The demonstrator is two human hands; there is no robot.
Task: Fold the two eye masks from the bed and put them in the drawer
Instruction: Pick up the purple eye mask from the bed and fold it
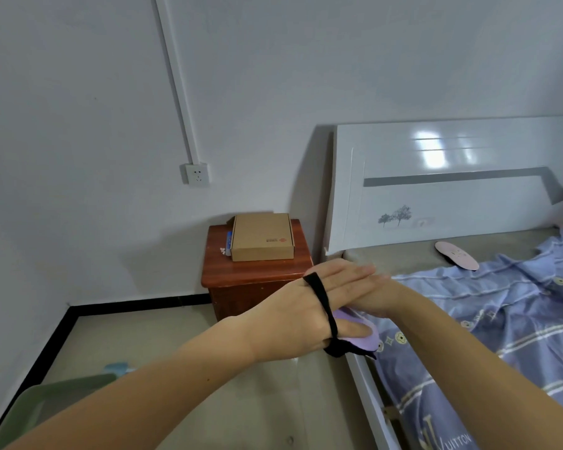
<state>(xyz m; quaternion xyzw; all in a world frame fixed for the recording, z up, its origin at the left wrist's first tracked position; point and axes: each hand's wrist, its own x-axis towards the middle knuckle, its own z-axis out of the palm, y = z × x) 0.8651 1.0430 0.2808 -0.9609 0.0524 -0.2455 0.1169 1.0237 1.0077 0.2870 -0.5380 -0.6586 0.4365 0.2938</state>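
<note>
Pink eye mask (456,255) on bed (403,254), red nightstand (257,277)

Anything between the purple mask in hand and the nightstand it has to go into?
Nothing visible lies between the purple eye mask, held by the left hand, and the nightstand. A cardboard box sits on its top only. The drawer front is hidden behind the hands.

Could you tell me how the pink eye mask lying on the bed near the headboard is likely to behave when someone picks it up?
The flat pink oval eye mask lies thin against the mattress, so it is probably light and floppy, sagging if lifted by one end. It looks like soft fabric, so likely not slippery or fragile. Its strap is not visible; it may dangle, like the black strap looped over the left hand.
</note>
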